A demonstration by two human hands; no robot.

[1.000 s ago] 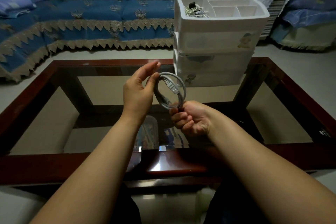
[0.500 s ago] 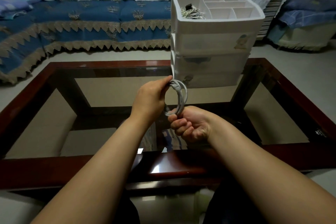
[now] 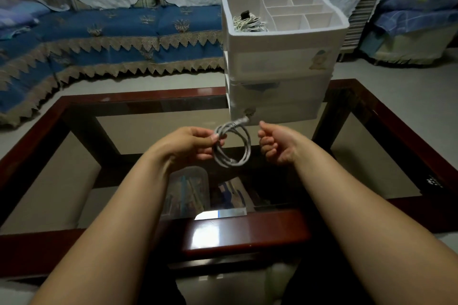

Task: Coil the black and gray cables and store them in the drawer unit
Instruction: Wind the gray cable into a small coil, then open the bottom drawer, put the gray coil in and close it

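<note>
Above one glass table [image 3: 138, 129], left hand [image 3: 188, 143] pinches one gray cable [image 3: 233, 146].

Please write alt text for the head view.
The left hand pinches a coiled gray cable above a glass table; the right hand, curled, holds nothing. A white drawer unit stands behind.

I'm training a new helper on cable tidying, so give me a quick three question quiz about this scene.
1. True or false: the right hand grips the gray cable.
2. Which hand pinches the coil? A) left hand B) right C) both
3. Fill in: a pale cable bundle already lies in the top tray's ____ compartment of the drawer unit.

Key: 1 false; 2 A; 3 left.
</note>
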